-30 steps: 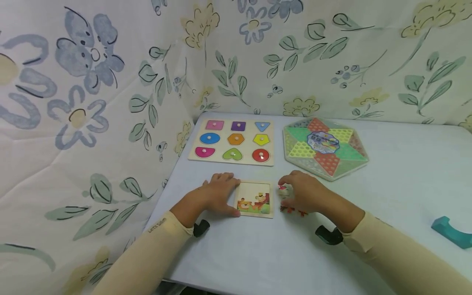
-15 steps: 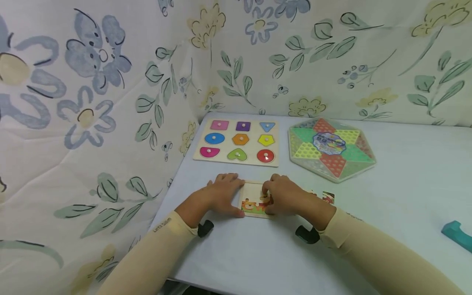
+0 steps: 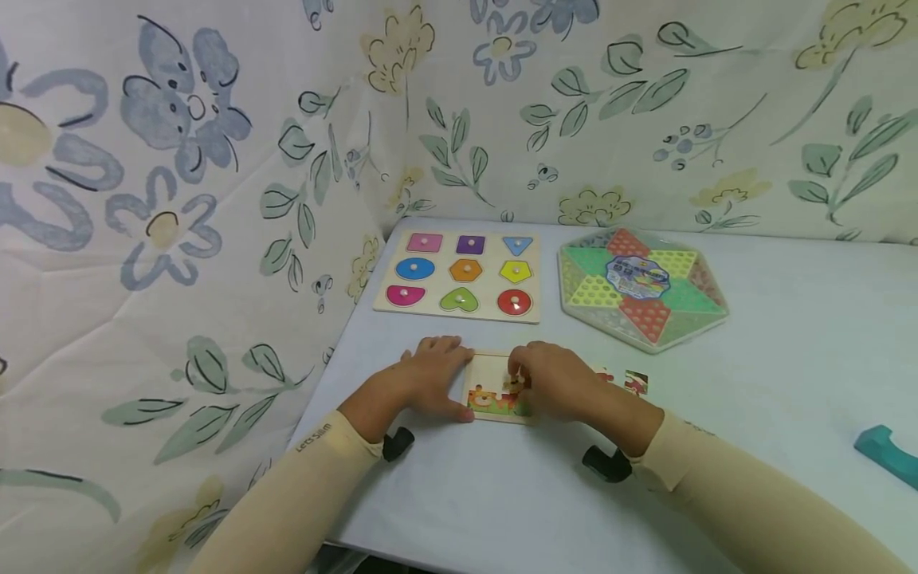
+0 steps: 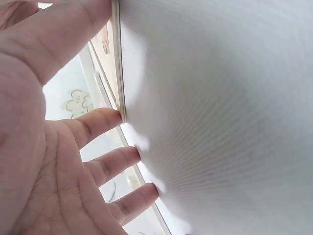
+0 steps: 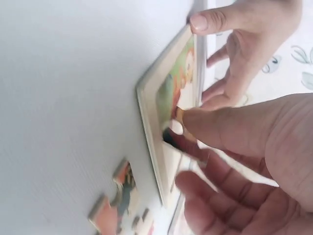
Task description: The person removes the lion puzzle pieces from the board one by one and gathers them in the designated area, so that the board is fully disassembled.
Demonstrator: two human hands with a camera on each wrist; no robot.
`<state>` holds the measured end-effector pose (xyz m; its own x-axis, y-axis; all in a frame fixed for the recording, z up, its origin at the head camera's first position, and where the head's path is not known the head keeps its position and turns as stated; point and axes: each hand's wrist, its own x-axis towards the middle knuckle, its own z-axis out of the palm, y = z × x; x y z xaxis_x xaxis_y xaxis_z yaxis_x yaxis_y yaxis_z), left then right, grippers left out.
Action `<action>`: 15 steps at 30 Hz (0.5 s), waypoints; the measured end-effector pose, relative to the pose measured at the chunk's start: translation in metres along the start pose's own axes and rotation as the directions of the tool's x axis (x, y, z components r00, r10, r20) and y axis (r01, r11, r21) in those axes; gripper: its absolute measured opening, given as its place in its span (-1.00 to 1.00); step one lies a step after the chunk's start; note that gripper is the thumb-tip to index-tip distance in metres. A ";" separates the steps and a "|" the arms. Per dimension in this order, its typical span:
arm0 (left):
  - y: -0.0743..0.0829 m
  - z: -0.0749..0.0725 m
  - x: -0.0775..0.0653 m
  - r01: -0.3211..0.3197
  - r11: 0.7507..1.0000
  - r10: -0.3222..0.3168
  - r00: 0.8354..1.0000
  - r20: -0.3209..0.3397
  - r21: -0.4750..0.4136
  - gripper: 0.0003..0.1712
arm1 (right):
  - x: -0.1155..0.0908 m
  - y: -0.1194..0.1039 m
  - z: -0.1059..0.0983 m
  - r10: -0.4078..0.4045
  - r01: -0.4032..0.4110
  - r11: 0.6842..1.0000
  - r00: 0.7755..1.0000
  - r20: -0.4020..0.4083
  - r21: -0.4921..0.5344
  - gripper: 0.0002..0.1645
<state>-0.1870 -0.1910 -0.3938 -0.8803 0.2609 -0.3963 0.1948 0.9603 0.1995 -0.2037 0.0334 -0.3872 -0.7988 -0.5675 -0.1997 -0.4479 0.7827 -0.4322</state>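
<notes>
A small wooden jigsaw tray (image 3: 490,367) lies on the table with part of a bear picture fitted along its lower side. My left hand (image 3: 430,379) rests at the tray's left side, fingers spread, thumb at the near corner and index fingertip (image 4: 113,116) at the far one. Over the tray's right part, my right hand (image 3: 555,383) pinches a jigsaw piece (image 5: 185,144) between thumb and fingers. That piece is tilted over the tray and partly covered by the thumb. Loose jigsaw pieces (image 5: 106,215) lie beside the tray, partly behind the right hand in the head view.
Behind the tray is a shape-peg board (image 3: 491,272) with colourful knobbed pieces. A hexagonal Chinese checkers board (image 3: 670,291) lies to its right. Near the right edge sits a teal curved object (image 3: 885,454). Floral cloth (image 3: 323,159) hangs at the left and back.
My right hand has moved left from the loose pieces to over the tray, bringing a jigsaw piece. Some loose pieces are now uncovered. The left hand stays at the tray's edge.
</notes>
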 end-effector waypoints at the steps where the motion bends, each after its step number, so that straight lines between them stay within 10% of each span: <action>1: 0.000 0.000 0.000 -0.002 1.000 0.002 1.000 -0.002 0.001 0.16 | -0.001 0.001 -0.001 -0.004 0.004 1.000 1.000 0.002 0.018 -0.72; 15: -0.003 0.003 0.001 -0.013 1.000 0.013 1.000 -0.005 0.020 0.18 | -0.044 0.039 -0.032 -0.096 0.105 0.991 0.990 -0.104 0.082 -0.78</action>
<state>-0.1874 -0.1931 -0.3972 -0.8799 0.2728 -0.3890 0.2149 0.9587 0.1862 -0.1993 0.0973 -0.3672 -0.7896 -0.6102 -0.0642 -0.4946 0.6950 -0.5218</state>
